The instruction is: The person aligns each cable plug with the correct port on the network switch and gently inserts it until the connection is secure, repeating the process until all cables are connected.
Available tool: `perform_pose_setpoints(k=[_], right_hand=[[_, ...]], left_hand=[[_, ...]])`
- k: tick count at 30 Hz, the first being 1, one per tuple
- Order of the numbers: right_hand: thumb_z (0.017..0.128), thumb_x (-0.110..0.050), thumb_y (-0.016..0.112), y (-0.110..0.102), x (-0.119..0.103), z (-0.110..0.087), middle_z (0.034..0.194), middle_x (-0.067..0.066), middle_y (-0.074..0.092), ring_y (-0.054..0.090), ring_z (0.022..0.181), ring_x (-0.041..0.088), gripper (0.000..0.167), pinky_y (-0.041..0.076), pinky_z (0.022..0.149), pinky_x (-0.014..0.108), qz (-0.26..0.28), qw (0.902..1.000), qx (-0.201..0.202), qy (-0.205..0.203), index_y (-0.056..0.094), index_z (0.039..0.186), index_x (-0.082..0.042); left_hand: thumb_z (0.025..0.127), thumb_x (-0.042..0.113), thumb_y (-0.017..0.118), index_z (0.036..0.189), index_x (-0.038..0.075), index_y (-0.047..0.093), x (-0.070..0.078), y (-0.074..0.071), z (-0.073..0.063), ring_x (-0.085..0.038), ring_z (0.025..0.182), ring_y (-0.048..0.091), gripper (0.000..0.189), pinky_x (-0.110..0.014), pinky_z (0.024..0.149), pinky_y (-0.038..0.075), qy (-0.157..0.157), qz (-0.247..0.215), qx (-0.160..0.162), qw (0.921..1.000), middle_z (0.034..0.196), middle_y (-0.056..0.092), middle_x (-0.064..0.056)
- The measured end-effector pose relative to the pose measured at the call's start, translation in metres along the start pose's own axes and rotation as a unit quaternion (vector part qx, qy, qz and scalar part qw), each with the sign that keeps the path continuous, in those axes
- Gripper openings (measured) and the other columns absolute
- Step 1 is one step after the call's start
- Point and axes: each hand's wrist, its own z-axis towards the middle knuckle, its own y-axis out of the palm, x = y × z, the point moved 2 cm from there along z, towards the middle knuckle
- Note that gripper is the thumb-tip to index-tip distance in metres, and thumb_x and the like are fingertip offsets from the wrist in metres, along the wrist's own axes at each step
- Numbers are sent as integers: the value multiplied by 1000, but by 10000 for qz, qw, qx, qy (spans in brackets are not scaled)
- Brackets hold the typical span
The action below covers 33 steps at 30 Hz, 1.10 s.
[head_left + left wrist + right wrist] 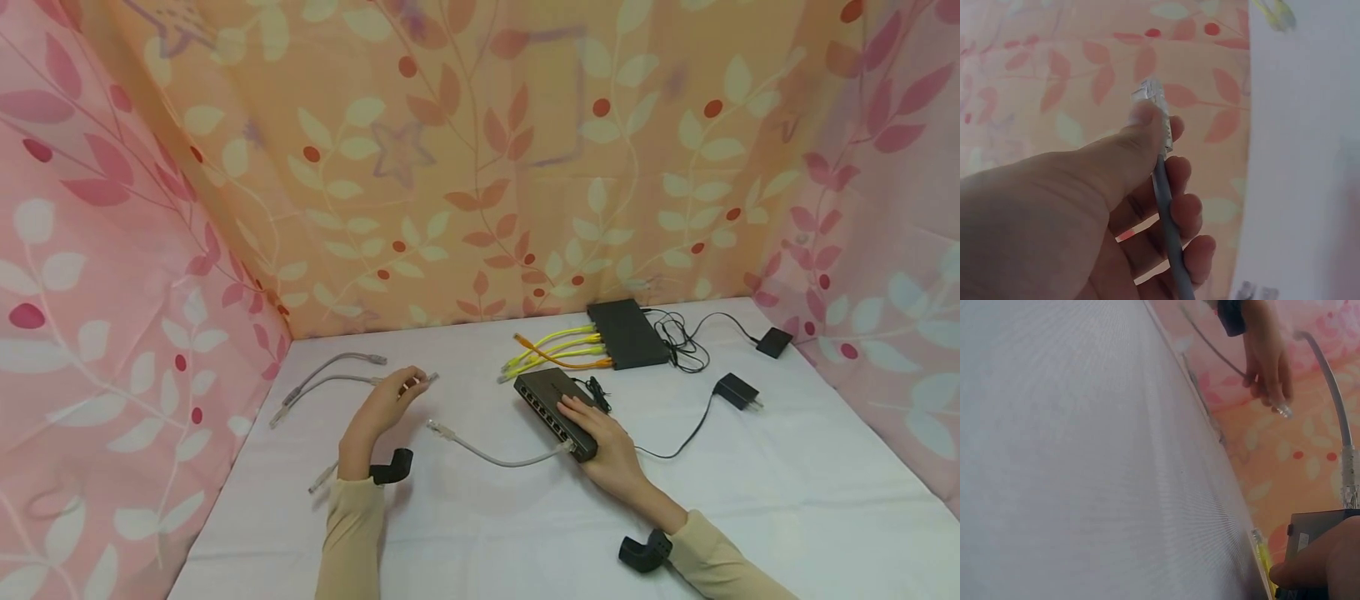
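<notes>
My left hand (390, 400) pinches a grey network cable (1172, 231) at its clear plug (1154, 94), thumb on one side, with the cable running down past the other fingers. This hand is above the left part of the table. My right hand (603, 442) holds the black network switch (547, 392), its fingers lying across the top. A row of ports lines the switch's left side. One short grey cable (510, 463) is plugged in at the near end of that row. Its loose plug (438, 428) points left, toward my left hand.
Another grey cable (330, 360) lies at the left. Behind the switch sits a black box (628, 333) with several yellow cables (555, 337) and an orange cable (562, 358). Two black power adapters (737, 390) lie at the right with thin cords. Patterned cloth walls (480, 208) surround the table.
</notes>
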Motion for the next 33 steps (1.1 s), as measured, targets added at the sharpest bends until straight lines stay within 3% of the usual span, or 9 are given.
perform_pose_setpoints(k=[6,15,23,33], right_hand=[[65,-8,81,1,2,-1,138,1,49,46,126,24,74,31,103,38,-25,10000,-11,11,53,132,-20],[66,-14,82,3,1,0,137,2,49,46,126,25,70,34,101,41,-36,10000,-37,-12,54,131,-19],[69,-17,81,4,2,-2,138,1,49,45,127,23,69,29,105,32,-89,9999,-113,-40,53,132,-19],[61,-4,80,2,2,0,137,1,50,47,126,23,75,34,102,41,-88,9999,-31,-120,55,130,-19]], left_hand=[[96,22,52,106,10,60,22,-9,-5,-18,80,54,18,-33,69,45,501,3,-11,9987,95,61,-8],[95,23,53,105,14,62,53,-17,-13,-17,79,56,16,-31,68,45,824,-108,-3,9965,91,61,-1],[94,21,54,102,14,63,74,-16,-15,-12,74,53,13,-29,67,44,742,-40,-304,9968,90,61,1],[93,19,56,97,12,64,97,-1,-3,-12,72,51,12,-28,66,43,899,262,-755,9927,84,60,0]])
